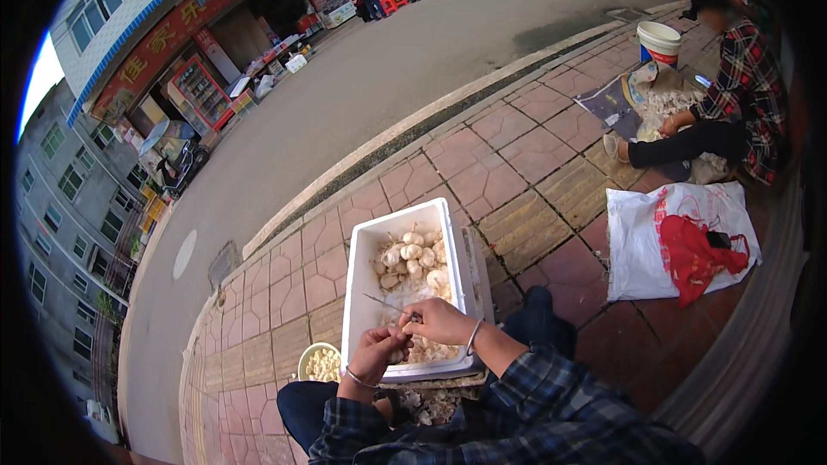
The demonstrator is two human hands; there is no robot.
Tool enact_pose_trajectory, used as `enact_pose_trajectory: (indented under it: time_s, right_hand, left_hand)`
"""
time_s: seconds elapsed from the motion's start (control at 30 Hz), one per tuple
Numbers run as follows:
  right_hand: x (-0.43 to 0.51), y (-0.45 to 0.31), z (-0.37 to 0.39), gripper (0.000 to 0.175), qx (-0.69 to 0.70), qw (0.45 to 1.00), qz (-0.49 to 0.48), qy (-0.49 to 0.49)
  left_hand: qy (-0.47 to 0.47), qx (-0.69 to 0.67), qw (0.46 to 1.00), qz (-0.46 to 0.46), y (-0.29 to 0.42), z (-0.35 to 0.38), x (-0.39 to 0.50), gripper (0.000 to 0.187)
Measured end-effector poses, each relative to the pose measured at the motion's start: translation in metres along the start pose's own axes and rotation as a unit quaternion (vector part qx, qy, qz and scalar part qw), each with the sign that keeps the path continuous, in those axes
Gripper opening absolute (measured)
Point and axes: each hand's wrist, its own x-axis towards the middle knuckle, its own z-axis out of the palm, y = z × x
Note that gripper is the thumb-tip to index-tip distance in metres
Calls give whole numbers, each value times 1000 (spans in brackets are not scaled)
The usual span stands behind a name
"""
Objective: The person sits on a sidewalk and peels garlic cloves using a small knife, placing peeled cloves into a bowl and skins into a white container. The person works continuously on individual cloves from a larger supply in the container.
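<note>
Both hands meet above the near part of a white foam box (456, 258). In my right hand (442, 323) is a small knife (384, 301), its thin blade pointing to the upper left. My left hand (375, 355) pinches a small pale piece, probably a garlic clove, close against the fingers of my right hand; it also seems to have garlic under its fingers. Whole garlic bulbs (411, 250) are heaped at the box's far end, with loose skins (426, 350) at the near end. Peeled cloves (323, 363) fill a light green bowl (303, 356) left of the box.
A person (743, 90) in a plaid shirt sits at the right, by a cloth with garlic skins and a white bucket (659, 42). A white sack (630, 245) bearing a red bag (691, 258) lies right of the box. The kerb (413, 126) and road run beyond.
</note>
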Motion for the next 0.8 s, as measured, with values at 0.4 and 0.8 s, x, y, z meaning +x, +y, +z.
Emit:
enact_pose_trajectory:
  time_s: [0.4,0.8]
  right_hand:
    - [1,-11,0,19,-40,999,-7,-23]
    - [-16,-22,-17,17,179,980,14,81]
  left_hand:
    - [60,49,997,9,7,10,-8,10]
    - [82,-66,994,38,14,47,-2,8]
